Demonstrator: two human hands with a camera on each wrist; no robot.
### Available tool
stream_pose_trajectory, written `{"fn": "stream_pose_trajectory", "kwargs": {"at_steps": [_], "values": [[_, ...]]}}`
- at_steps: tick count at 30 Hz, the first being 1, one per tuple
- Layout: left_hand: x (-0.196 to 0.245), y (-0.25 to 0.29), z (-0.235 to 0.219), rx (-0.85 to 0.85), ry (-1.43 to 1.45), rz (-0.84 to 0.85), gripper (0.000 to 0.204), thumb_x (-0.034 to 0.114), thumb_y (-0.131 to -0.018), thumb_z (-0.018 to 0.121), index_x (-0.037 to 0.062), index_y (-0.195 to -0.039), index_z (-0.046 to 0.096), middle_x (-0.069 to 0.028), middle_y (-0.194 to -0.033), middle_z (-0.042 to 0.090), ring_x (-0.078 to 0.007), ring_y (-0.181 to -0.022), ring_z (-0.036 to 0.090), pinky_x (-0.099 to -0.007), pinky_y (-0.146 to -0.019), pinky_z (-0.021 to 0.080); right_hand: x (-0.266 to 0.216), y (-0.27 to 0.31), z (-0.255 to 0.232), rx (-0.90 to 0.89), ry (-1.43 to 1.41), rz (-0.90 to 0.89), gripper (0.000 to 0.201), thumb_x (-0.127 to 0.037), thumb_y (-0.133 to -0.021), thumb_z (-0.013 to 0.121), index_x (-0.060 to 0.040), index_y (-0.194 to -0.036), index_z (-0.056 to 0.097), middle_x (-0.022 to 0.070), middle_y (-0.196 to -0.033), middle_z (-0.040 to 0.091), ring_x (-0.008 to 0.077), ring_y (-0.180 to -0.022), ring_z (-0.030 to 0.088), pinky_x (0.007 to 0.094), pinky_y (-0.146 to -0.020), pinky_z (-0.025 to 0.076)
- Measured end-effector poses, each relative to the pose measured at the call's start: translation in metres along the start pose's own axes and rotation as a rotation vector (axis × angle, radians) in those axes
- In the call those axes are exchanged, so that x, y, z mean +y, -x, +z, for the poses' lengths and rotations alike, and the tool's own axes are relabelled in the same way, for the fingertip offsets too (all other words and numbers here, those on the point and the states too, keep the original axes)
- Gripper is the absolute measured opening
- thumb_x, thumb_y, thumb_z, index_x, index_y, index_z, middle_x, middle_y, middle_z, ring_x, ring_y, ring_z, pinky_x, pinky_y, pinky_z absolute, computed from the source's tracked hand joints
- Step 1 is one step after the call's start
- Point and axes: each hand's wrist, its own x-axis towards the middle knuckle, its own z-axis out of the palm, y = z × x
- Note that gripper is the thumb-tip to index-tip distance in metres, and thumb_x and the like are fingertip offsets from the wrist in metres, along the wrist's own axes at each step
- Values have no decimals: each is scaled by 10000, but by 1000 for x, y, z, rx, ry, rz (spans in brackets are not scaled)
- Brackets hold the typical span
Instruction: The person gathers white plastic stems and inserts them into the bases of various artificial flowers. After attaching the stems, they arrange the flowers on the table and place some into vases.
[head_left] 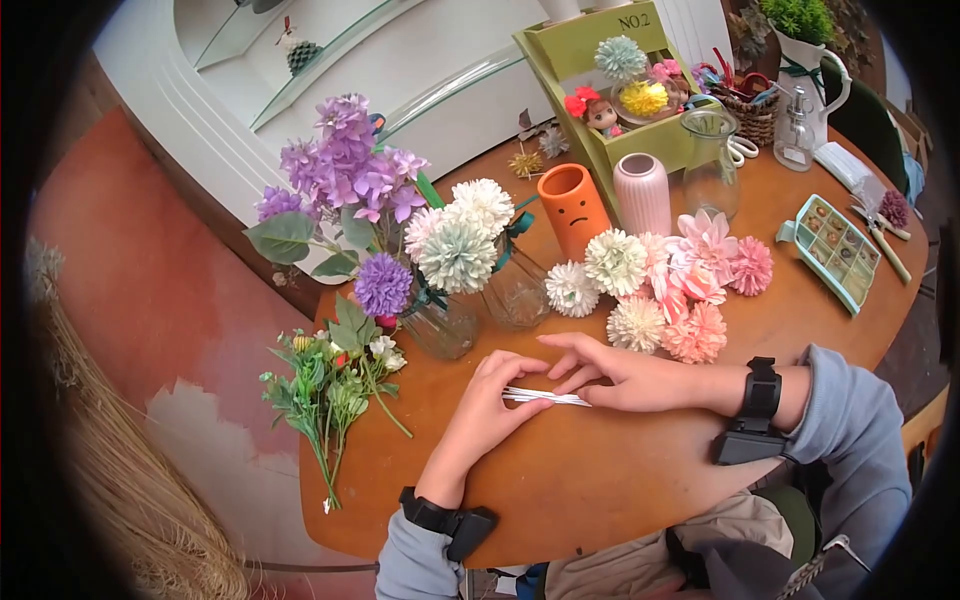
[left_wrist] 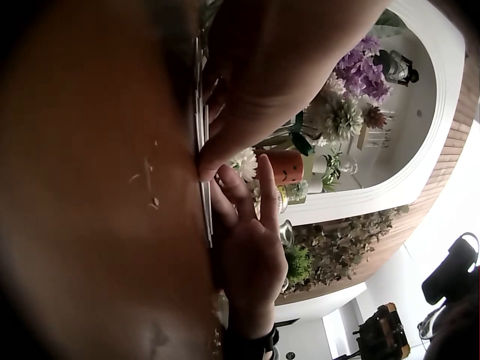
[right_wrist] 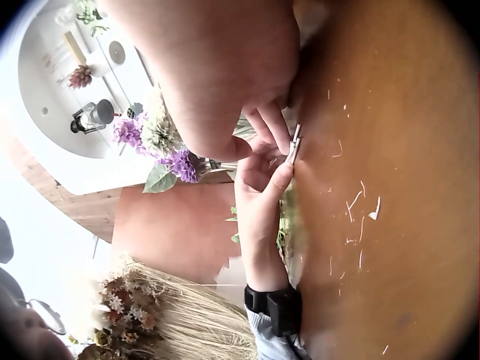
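A small bundle of thin white sticks (head_left: 522,394) lies low over the wooden table (head_left: 580,490), in front of the person. The left hand (head_left: 488,402) pinches the bundle between thumb and fingers, and the thumb lies along the near side. From the other side the right hand (head_left: 640,382) reaches over the bundle's right end, its fingers stretched toward the left hand and touching near the sticks. In the right wrist view, short ends of the sticks (right_wrist: 295,144) stick out by the left thumb. The left wrist view shows the sticks (left_wrist: 202,127) lying roughly parallel, some staggered lengthwise.
Pink and white flower heads (head_left: 635,265) lie beyond the right hand. Glass vases (head_left: 440,328) with purple and white flowers stand behind the left hand, near green sprigs (head_left: 335,400). An orange pot (head_left: 572,210), pink vase (head_left: 642,192) and compartment box (head_left: 835,255) stand farther back. White scraps (right_wrist: 375,208) dot the tabletop.
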Motion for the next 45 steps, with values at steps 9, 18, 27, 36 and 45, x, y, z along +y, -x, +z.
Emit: {"fn": "stream_pose_trajectory", "kwargs": {"at_steps": [9, 18, 27, 36, 45], "values": [[2, 2, -4, -157, 34, -147, 167, 100, -730, 727, 38, -857, 639, -52, -777, 578, -202, -790, 572, -309, -695, 465, -1, 5, -5, 113, 480, -146, 335, -36, -781, 590, -33, -1114, 558, 127, -1020, 538, 239, -939, 581, 326, -859, 470], [-8, 8, -25, -186, 34, -93, 227, 84, -717, 749, 53, -929, 670, -31, -838, 580, -124, -783, 568, -251, -676, 459, -12, 12, -8, 160, 733, 26, 195, -119, -722, 681, -45, -890, 614, 84, -749, 557, 254, -715, 570, 362, -634, 455], [-21, 19, -42, -141, 23, -182, 264, 62, -696, 766, 56, -947, 681, -1, -830, 567, -60, -682, 503, -194, -593, 403, -8, 11, -7, 229, 681, -19, 170, -97, -701, 699, -46, -843, 620, 80, -695, 561, 250, -654, 564, 360, -600, 452], [-15, 13, -27, -173, 95, -203, 159, 59, -726, 739, 57, -878, 691, 28, -743, 565, -39, -649, 492, -184, -556, 374, -3, 6, -13, 197, 643, -19, 104, -77, -708, 679, -31, -800, 657, 93, -701, 580, 227, -646, 579, 340, -604, 470], [-3, 11, -28, -118, -35, -93, 324, 110, -679, 787, 64, -972, 656, 13, -834, 529, -60, -687, 491, -204, -593, 406, -10, 9, -21, 134, 531, 7, 193, -81, -717, 691, -35, -900, 652, 73, -762, 590, 178, -651, 578, 302, -607, 478]]}}
